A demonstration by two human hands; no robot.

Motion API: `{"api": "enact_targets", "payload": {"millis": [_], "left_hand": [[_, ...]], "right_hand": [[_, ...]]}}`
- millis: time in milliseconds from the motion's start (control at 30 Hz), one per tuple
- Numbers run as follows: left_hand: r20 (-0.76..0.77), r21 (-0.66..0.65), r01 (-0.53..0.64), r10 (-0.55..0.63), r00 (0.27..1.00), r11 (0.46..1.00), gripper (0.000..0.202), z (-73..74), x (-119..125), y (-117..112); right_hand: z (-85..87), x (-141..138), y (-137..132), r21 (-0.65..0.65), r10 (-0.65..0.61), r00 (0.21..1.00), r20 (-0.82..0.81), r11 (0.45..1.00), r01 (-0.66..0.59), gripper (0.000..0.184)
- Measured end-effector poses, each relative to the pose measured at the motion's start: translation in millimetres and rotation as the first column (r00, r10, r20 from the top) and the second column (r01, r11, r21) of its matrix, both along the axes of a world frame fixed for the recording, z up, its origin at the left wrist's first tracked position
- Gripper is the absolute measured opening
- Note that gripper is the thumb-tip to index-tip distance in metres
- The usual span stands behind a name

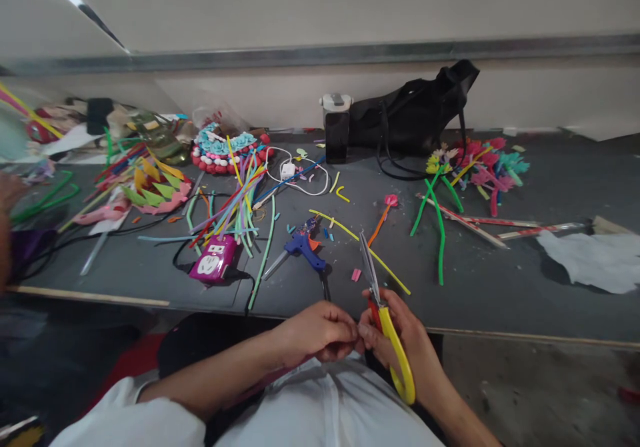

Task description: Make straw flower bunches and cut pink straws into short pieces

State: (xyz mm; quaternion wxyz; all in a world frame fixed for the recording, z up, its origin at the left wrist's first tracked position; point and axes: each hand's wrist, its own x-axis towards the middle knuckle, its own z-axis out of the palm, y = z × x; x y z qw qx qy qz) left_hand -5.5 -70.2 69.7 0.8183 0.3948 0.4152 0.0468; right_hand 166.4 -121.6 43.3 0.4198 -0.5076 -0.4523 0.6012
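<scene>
In my right hand point(400, 334) is a pair of scissors point(393, 340) with yellow and red handles, its blades pointing away over the table edge. My left hand point(325, 330) is closed in a pinch, its fingertips meeting those of my right hand. Whatever lies between the fingertips is too small or hidden to make out. Just beyond the hands lie a blue glue gun point(303, 247), a small pink piece point(356, 274), a yellow pipe cleaner point(385, 267) and a pink flower on an orange stem point(379, 224).
A magenta power box point(215, 259) and a bundle of coloured pipe cleaners point(240, 200) lie to the left. Behind stand a bottle-like device point(337, 130) and a black bag point(415, 117). Pipe-cleaner flowers point(493, 167) lie right. Another person's arm point(5, 220) shows far left.
</scene>
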Motion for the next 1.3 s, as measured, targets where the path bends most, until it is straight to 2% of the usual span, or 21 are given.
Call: {"api": "enact_targets", "payload": {"millis": [133,267,433,600,733,867,1033,1167,1300], "left_hand": [[-0.047,0.027,-0.024,0.026,0.999,0.999,0.032,-4.8,-2,1],[-0.047,0.137,-0.069,0.076,0.996,0.988,0.033,-6.2,-8,4],[-0.036,0.202,-0.257,0.269,0.962,0.945,0.032,2.1,-13,14],[0.017,0.193,-0.379,0.383,0.924,0.905,0.031,3.4,-11,21],[0.060,0.196,-0.399,0.395,0.917,0.896,0.029,-2.0,-3,22],[0.042,0.185,-0.396,0.395,0.918,0.900,0.028,-5.0,1,22],[-0.003,0.176,-0.364,0.370,0.929,0.915,0.027,-5.3,4,22],[-0.016,0.174,-0.366,0.374,0.927,0.914,0.026,-4.9,6,21],[-0.015,0.173,-0.365,0.374,0.927,0.915,0.025,-5.6,7,22]], "right_hand": [[-6.5,2,1,-0.014,-0.038,0.999,0.027,0.999,0.038,0.045],[-6.8,2,3,-0.064,-0.105,0.994,-0.023,0.993,0.103,0.045],[-5.3,2,-5,-0.146,-0.117,0.979,-0.167,0.985,0.093,0.048],[-13.6,2,-20,-0.188,-0.051,0.991,-0.123,0.982,0.027,0.067],[-16.4,-5,-24,-0.127,0.013,0.999,-0.038,0.992,-0.018,0.067],[-10.7,-6,-20,-0.063,0.037,0.998,0.058,0.997,-0.034,0.063],[-5.8,4,-13,0.083,0.178,0.962,0.207,0.977,-0.198,0.044],[-9.4,7,-12,0.118,0.203,0.954,0.222,0.965,-0.233,0.036],[-13.0,7,-12,0.143,0.196,0.956,0.219,0.962,-0.230,0.037]]}}
